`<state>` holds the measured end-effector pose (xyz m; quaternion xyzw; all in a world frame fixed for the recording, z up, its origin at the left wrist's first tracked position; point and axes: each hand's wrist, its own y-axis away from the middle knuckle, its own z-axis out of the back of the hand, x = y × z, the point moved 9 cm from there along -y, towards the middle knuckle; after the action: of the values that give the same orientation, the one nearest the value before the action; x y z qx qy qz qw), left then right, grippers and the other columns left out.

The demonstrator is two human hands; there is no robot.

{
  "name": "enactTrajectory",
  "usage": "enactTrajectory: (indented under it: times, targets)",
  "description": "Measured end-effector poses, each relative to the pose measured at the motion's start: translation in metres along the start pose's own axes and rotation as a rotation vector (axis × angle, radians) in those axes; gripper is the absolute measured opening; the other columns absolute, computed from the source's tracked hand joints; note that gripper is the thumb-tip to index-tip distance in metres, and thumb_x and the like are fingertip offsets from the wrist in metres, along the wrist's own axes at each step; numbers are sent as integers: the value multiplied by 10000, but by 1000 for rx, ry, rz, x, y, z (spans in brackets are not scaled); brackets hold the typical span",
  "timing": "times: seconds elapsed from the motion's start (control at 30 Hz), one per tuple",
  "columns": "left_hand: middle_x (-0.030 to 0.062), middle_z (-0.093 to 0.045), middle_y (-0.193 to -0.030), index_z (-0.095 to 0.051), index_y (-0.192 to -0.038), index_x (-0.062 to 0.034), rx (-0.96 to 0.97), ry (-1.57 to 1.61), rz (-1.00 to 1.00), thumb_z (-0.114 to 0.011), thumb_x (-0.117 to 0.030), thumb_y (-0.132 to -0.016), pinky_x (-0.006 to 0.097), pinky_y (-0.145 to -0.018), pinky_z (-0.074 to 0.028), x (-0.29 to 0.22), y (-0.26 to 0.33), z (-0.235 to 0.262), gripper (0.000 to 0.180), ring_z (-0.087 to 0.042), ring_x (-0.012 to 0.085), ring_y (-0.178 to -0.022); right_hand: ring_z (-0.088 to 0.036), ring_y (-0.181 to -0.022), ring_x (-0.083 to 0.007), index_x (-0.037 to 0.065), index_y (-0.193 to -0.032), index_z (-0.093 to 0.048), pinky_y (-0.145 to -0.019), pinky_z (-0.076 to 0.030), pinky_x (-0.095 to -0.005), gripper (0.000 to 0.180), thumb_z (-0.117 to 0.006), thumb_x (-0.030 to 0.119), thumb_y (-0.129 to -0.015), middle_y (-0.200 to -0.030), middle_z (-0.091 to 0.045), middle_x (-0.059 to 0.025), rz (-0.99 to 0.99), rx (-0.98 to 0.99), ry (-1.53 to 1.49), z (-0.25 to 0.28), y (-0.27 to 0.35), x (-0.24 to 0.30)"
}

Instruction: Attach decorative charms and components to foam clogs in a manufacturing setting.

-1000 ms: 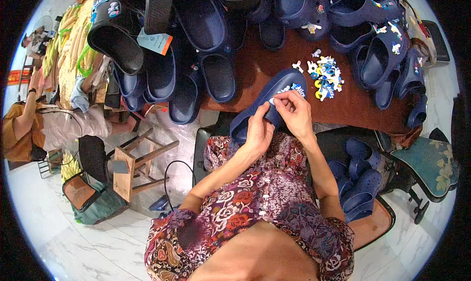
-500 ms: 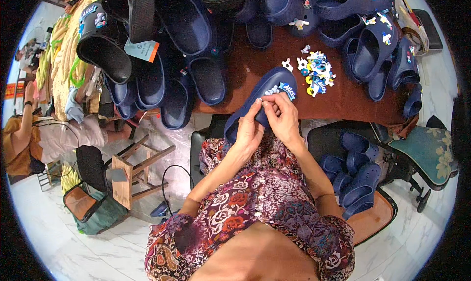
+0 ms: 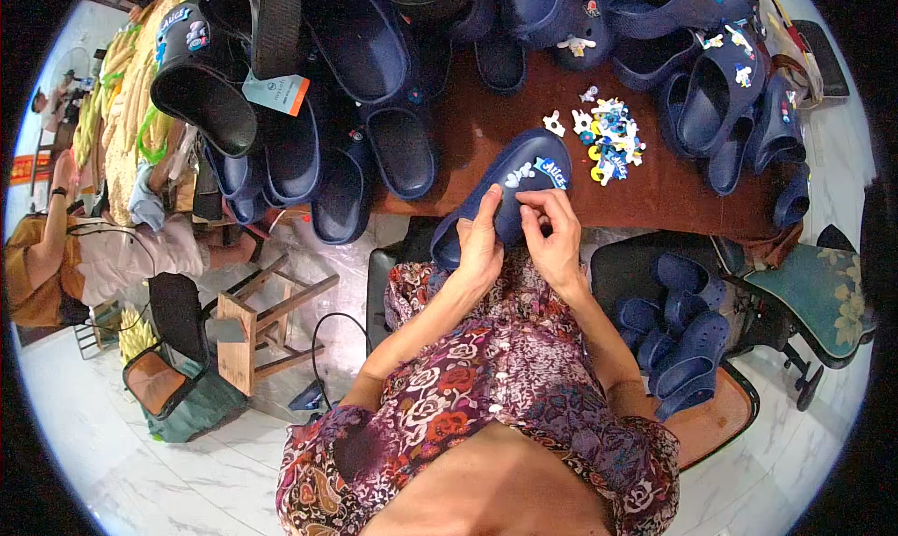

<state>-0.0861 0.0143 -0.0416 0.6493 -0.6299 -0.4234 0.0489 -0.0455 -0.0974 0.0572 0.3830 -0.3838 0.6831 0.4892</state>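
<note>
A navy blue clog (image 3: 530, 152) points away from me at the table's near edge, its toe to the upper right. Small white charms and a blue-and-white lettered charm (image 3: 555, 172) sit on its upper. My left hand (image 3: 480, 241) grips the clog's left side, thumb on top by the white charms. Close to the clog's right side, my right hand (image 3: 554, 239) has its thumb and index finger bent together; whatever is between them is hidden or too small to name. Beyond the toe lies a pile of small white, blue and yellow charms (image 3: 613, 136) on the brown cloth.
Several navy and black clogs (image 3: 400, 152) crowd the brown-covered table (image 3: 468, 124) at left and back; decorated ones (image 3: 716, 106) stand at right. More navy clogs (image 3: 692, 349) rest on a chair to my right. A wooden stool (image 3: 238, 344) and another person (image 3: 56, 255) are at left.
My right fingers have come off the clog's upper and drawn back slightly to the right, uncovering more of the white charms. My left hand keeps hold of the clog.
</note>
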Motion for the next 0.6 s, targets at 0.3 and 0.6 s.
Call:
enactTrajectory:
  times: [0.3,0.6]
  targets:
    - [101,-663,-1144,-600,-1170,-37,12,65,127,-690,-259,-917,399,-958,-509,5,-12,-5,349,-647,225,-1040,-576,-721,-154,25,-1008,-656,-661,-481,-286,133,-617,9,-882,-919,-587,-80,-88,-186,74,38,12,-38]
    - [106,-657,-1163,-588,-1184,-21,37,26,108,-663,-143,-910,399,-957,-512,4,-9,-8,309,-643,230,-1060,-567,-931,-258,96,-1068,-678,-793,-491,-356,199,-668,93,-870,-1016,-557,-107,152,-150,343,36,-9,-9]
